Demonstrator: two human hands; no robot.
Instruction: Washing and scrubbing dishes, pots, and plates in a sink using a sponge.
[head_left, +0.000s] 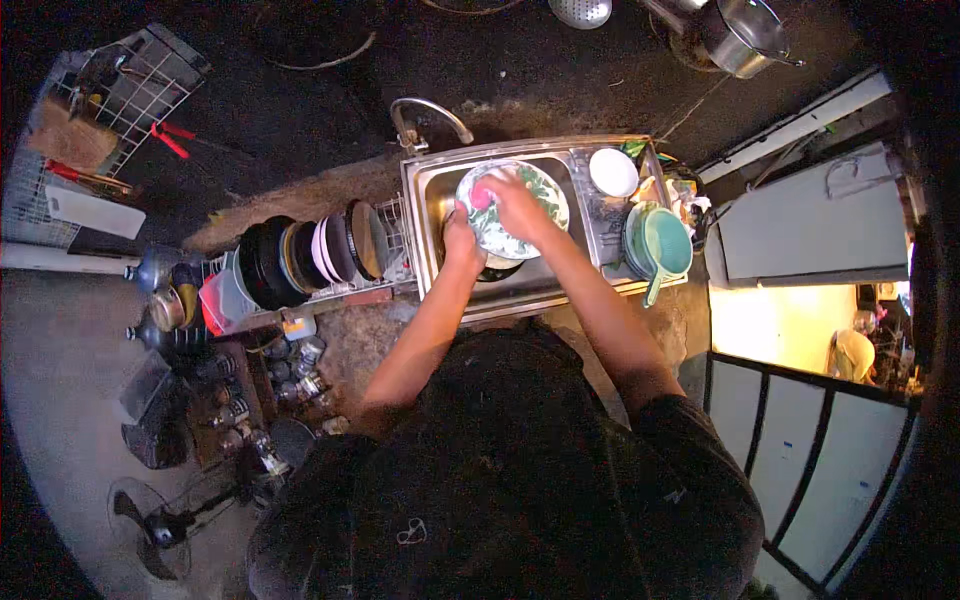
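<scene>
Over the basin of a stainless steel sink (525, 294), my left hand (463, 241) grips the near left rim of a round plate (551, 196) with a green leaf-like pattern. White suds or pale markings cover part of it; I cannot tell which. My right hand (511, 204) presses a pink sponge or scrubber (482, 196) against the plate's upper left face, slightly blurred. Beneath the plate, a dark round dish or pan (499, 273) shows partly in the basin. The curved metal faucet (439, 109) rises behind the sink's left corner.
On the drainboard at right stand a white bowl (613, 172) and a teal handled strainer (667, 244) over stacked bowls. Left of the sink, a wire dish rack (394, 217) holds several upright plates and pans. Metal pots (742, 37) hang on the wall; a fan (161, 529) stands lower left.
</scene>
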